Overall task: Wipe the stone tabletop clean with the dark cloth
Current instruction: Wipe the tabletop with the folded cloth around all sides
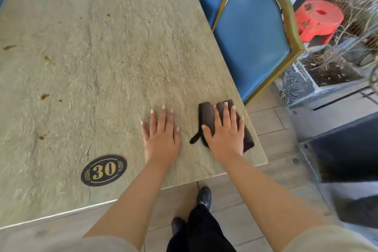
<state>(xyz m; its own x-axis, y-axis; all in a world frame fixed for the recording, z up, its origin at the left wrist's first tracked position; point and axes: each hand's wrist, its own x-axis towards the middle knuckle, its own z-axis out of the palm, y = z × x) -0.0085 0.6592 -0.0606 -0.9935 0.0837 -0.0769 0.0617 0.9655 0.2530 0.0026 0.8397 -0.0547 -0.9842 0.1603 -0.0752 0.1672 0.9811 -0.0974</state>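
The stone tabletop [114, 63] is beige-grey and rough, with several brown stains scattered over its left and far parts. A folded dark brown cloth [206, 114] lies near the table's front right corner. My right hand [225, 131] presses flat on top of the cloth, fingers spread. Just left of the cloth, my left hand [161, 133] rests flat on the bare stone with its fingers apart and nothing in it.
A black oval plaque [104, 170] reading 30 is stuck near the front edge. Two blue chairs [251, 37] stand along the right side. A red plastic stool [319, 18] and a planter [319, 75] stand beyond them. My shoes [204, 196] are on the floor below.
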